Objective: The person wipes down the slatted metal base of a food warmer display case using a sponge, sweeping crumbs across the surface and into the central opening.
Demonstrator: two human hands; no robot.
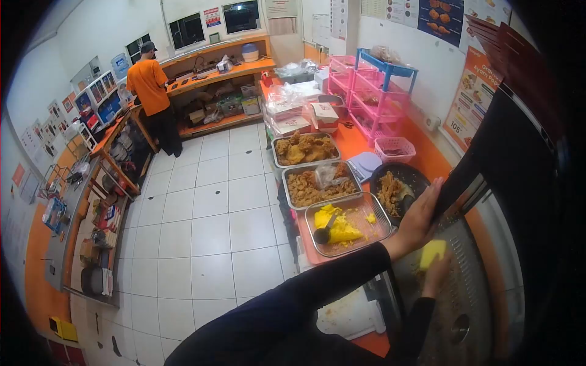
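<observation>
My left hand [421,210] reaches across with its fingers stretched out, lying against the edge of a dark panel [470,161]. Lower down, my right hand [437,272] is closed on a yellow sponge [433,253]. The sponge is over a metal surface [467,293] with rows of slots, a round hole and brown crumbs. Near my left wrist stands a glass dish [383,235] containing yellow food and a black scoop [321,235]. Just beyond is a dark pan [416,177] with brown fried pieces and a utensil.
Two metal trays of fried food [305,149] [320,186] stand along the orange counter. Behind them are a scale [365,165], a pink rack [378,100] and boxes [321,116]. A person in orange [148,85] stands at the far counter. Shelving [101,232] lines the left wall.
</observation>
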